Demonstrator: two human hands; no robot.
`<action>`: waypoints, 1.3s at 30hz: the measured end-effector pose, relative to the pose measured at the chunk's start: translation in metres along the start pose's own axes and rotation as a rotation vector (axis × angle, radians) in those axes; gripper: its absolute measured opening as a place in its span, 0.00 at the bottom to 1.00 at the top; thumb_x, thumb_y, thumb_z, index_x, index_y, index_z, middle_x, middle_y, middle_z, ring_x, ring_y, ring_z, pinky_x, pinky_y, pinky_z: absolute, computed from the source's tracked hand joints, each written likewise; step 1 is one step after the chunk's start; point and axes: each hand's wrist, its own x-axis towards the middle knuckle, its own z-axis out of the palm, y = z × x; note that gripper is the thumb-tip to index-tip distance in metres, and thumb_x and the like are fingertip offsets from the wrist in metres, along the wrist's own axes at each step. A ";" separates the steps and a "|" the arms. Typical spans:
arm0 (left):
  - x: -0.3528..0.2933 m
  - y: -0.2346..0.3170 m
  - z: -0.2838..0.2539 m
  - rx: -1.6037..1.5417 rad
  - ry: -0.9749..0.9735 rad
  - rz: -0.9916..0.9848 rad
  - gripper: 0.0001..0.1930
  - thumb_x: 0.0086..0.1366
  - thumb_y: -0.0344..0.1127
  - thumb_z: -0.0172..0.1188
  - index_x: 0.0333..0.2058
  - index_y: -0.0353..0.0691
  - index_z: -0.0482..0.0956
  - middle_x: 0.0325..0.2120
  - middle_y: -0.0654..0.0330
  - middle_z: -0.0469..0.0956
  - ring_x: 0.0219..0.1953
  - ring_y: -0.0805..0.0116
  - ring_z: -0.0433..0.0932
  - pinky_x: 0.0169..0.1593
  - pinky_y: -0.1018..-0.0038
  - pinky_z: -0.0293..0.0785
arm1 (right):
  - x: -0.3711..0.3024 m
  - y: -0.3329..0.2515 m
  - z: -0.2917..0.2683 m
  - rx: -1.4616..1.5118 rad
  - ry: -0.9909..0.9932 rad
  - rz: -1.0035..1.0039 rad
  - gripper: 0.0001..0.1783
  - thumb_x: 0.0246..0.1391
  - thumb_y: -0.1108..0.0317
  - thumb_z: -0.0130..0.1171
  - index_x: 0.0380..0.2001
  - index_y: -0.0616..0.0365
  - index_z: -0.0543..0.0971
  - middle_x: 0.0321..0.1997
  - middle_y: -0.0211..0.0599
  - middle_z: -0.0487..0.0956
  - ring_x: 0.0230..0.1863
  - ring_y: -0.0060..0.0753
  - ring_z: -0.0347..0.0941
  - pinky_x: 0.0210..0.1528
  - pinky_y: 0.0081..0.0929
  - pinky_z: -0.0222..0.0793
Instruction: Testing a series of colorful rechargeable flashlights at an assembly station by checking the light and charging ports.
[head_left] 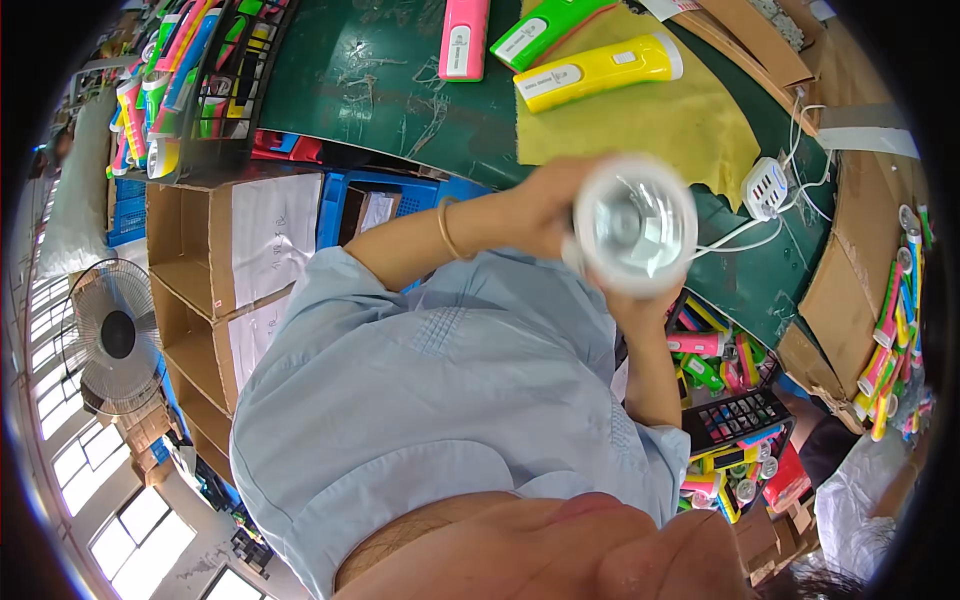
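A flashlight (637, 225) is held up close with its round white rim and clear lens facing me; its body is hidden behind the head. My left hand (560, 205), with a bangle on the wrist, is closed round it from the left. From below, my right hand (638, 308) grips it too, its fingers mostly hidden. Beyond them a yellow flashlight (600, 73) lies on a yellow cloth (700, 135), partly overlapped by a green flashlight (545, 32). To their left is a pink flashlight (464, 40) on the green tabletop (400, 100).
A white multi-port charger (765, 190) with cables lies right of the cloth. Cardboard (830, 270) edges the table's right side. Black baskets of flashlights stand at the far left (225, 110) and lower right (735, 415). Cardboard shelves (185, 260) and a fan (118, 335) are at left.
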 end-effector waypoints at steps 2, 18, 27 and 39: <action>0.005 0.006 0.001 0.244 -0.128 0.189 0.21 0.50 0.34 0.61 0.43 0.34 0.71 0.35 0.55 0.75 0.38 0.56 0.73 0.42 0.68 0.70 | -0.027 0.042 0.003 -0.032 -0.030 0.060 0.17 0.33 0.74 0.63 0.31 0.61 0.72 0.21 0.35 0.65 0.20 0.35 0.64 0.22 0.24 0.60; 0.007 -0.001 0.007 -0.338 0.365 -0.418 0.19 0.54 0.32 0.58 0.42 0.35 0.63 0.31 0.56 0.71 0.28 0.69 0.74 0.33 0.72 0.74 | -0.003 0.000 -0.009 -0.005 -0.146 0.250 0.16 0.52 0.69 0.52 0.44 0.64 0.68 0.33 0.38 0.68 0.34 0.27 0.66 0.33 0.20 0.62; 0.028 0.019 0.006 -0.009 0.371 -0.721 0.25 0.53 0.30 0.60 0.47 0.35 0.58 0.29 0.57 0.72 0.29 0.70 0.75 0.34 0.74 0.74 | 0.011 -0.023 -0.026 0.053 -0.061 0.392 0.16 0.58 0.65 0.45 0.23 0.67 0.71 0.18 0.32 0.69 0.21 0.20 0.61 0.24 0.17 0.56; 0.026 0.016 0.004 0.287 0.142 -0.550 0.38 0.43 0.35 0.65 0.53 0.35 0.56 0.37 0.58 0.68 0.38 0.70 0.69 0.43 0.74 0.68 | 0.053 -0.028 -0.034 0.023 -0.246 0.321 0.15 0.56 0.66 0.48 0.19 0.65 0.69 0.12 0.32 0.62 0.16 0.20 0.55 0.19 0.21 0.51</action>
